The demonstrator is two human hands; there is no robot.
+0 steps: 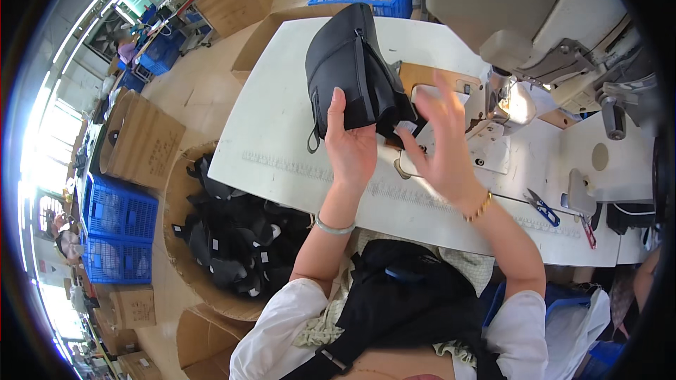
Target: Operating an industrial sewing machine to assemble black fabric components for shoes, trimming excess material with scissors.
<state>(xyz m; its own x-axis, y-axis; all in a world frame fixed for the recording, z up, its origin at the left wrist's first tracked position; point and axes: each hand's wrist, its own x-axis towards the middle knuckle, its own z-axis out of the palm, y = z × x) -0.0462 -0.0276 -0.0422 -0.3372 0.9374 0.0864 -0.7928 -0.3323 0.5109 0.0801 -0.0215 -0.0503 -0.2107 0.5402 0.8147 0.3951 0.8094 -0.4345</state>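
Note:
My left hand (350,148) holds up a black zippered pouch (343,74), thumb on its near face and the other fingers hidden behind it. A zipper runs down the pouch's side and a small loop hangs from its lower left corner. Beside the pouch's right edge is my right hand (447,148), partly blurred, with its fingers spread apart. Its thumb is close to a small white tag (406,127) at that edge; whether they touch I cannot tell. Past the right hand stands a sewing machine (508,98) above the white table (267,109).
Blue-handled thread snips (542,207) lie on the table at the right. A ruler strip (296,167) runs along its near side. Left of the table, a big cardboard box (176,239) holds many black pieces (239,239). Blue crates (120,211) and cartons (141,137) stand farther left.

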